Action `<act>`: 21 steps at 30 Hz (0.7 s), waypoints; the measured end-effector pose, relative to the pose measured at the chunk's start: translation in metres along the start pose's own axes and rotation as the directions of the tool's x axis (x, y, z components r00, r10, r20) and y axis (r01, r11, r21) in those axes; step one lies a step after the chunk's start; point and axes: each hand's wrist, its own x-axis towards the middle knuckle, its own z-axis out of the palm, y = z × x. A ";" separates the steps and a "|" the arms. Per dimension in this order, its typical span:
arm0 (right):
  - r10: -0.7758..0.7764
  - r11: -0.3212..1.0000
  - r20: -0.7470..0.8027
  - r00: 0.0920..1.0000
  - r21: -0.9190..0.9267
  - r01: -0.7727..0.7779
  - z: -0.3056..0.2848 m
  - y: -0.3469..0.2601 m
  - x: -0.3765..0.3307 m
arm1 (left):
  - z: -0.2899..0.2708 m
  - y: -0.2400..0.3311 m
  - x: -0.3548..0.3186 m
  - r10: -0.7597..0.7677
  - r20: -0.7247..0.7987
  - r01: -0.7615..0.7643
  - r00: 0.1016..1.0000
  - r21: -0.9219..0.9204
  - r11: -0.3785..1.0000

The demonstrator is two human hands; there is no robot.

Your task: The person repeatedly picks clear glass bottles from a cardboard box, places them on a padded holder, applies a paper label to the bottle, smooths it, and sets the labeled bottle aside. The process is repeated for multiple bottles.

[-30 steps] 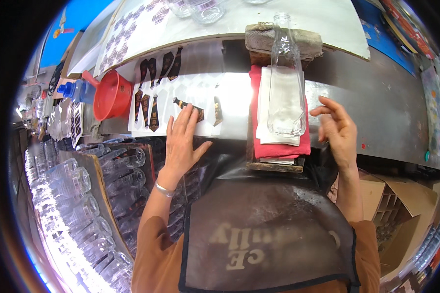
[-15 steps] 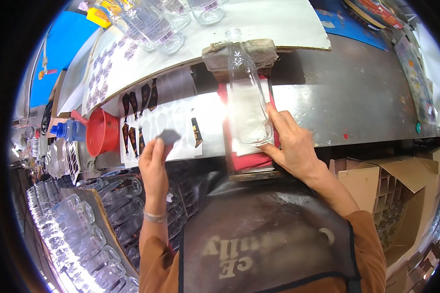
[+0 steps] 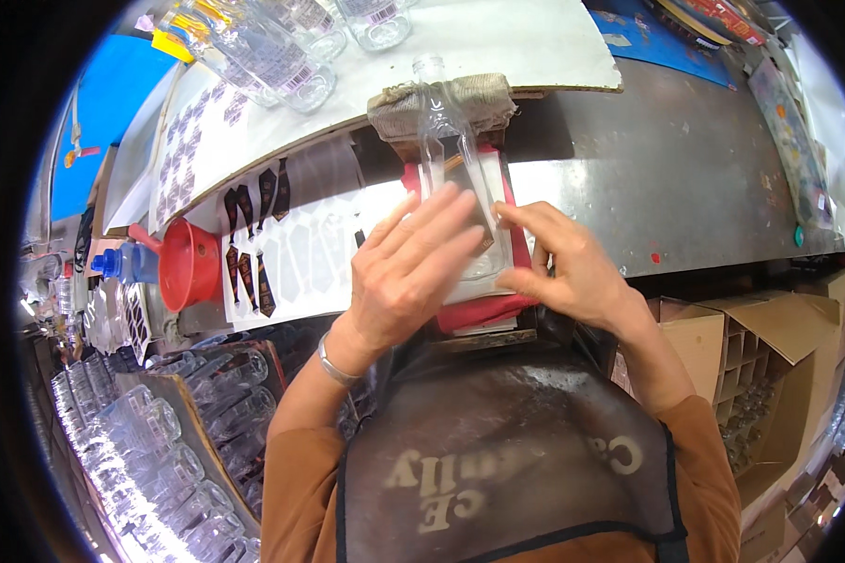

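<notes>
The bottle [image 3: 499, 249] lies before you, its neck on a rolled cloth [image 3: 391, 114], a dark label [image 3: 458, 173] against its front. Your left hand [image 3: 408, 272], blurred, spreads flat over the label; your half-curled right hand [image 3: 577, 267] holds the bottle's lower corner. Red cloth [image 3: 483, 313] shows beneath.

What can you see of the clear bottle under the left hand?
The clear bottle, glass-like and slim-necked, lies with its neck away from the person, on a cloth-wrapped rest; its body lies over white and red cloth. No cap shows. A dark label shows at the body, partly hidden by the blurred left hand; the right hand is at its right edge.
</notes>
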 end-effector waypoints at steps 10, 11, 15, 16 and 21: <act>0.142 0.974 -0.097 0.985 0.189 -0.122 0.005 -0.009 0.037 | 0.001 -0.014 0.026 -0.320 -0.086 0.281 0.943 -0.307 0.909; 0.132 0.981 -0.115 0.985 0.160 -0.113 0.007 -0.009 0.038 | 0.006 -0.019 0.026 -0.337 -0.073 0.301 0.939 -0.300 0.905; 0.115 0.992 -0.157 0.981 0.076 -0.104 0.010 -0.011 0.040 | 0.012 -0.024 0.025 -0.359 -0.055 0.326 0.932 -0.311 0.893; 0.113 0.992 -0.161 0.980 0.072 -0.102 0.011 -0.011 0.040 | 0.012 -0.024 0.025 -0.362 -0.057 0.327 0.930 -0.318 0.890; 0.089 0.994 -0.188 0.978 0.082 -0.074 0.014 -0.009 0.042 | 0.014 -0.025 0.025 -0.381 -0.061 0.339 0.923 -0.344 0.876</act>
